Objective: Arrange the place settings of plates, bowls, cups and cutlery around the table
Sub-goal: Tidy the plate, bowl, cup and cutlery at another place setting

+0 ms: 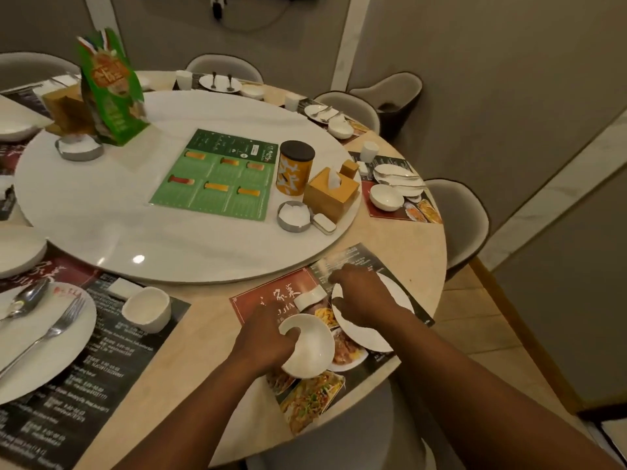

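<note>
My left hand [263, 340] grips a white bowl [310, 347] by its rim, fingers inside, over the near placemat [305, 391]. My right hand [363, 293] rests on a white plate [386, 334] on the same mat; fingers are curled and blurred, so whether they grip something is unclear. A small white sauce dish [310, 296] sits between the hands. To the left, another setting has a plate [44, 337] with a fork [51, 330] and spoon [25, 300], and a white cup [147, 308].
A white lazy Susan [101, 205] holds a green menu [217, 174], an orange canister [294, 167], a tissue box [332, 193], ashtrays and a green stand. Finished settings [397, 186] line the far right edge. Grey chairs [458, 222] ring the table.
</note>
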`<state>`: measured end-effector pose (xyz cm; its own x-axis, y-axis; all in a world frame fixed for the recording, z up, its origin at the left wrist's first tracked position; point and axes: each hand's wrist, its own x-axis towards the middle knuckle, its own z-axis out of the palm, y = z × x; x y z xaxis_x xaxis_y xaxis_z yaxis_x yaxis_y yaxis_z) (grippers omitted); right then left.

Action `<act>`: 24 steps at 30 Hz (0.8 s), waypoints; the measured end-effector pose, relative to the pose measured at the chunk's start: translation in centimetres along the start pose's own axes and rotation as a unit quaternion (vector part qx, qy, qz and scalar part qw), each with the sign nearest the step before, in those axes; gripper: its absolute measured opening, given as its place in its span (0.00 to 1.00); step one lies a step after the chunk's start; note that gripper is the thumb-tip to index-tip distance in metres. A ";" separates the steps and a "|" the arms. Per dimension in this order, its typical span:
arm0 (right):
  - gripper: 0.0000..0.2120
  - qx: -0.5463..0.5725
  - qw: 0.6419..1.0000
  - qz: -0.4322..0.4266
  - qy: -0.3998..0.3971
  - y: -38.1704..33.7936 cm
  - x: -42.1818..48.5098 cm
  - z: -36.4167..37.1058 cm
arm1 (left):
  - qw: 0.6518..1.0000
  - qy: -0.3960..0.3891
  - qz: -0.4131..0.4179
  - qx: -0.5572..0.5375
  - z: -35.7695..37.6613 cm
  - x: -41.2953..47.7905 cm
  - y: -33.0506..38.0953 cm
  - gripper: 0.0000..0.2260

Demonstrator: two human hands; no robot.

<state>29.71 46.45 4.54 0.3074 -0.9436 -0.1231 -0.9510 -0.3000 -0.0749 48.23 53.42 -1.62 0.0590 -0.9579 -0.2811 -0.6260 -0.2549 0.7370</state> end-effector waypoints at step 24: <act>0.21 -0.032 0.948 -0.289 -0.127 4.1 11.7 6.8 | 0.945 0.275 -0.176 -0.008 5.8 -2.0 3.4 0.26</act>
<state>29.63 35.10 -3.91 0.7689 -0.5568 -0.3143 -0.6181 -0.7731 -0.1424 41.49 55.24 -2.10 0.6597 -0.7361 -0.1516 -0.4804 -0.5682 0.6681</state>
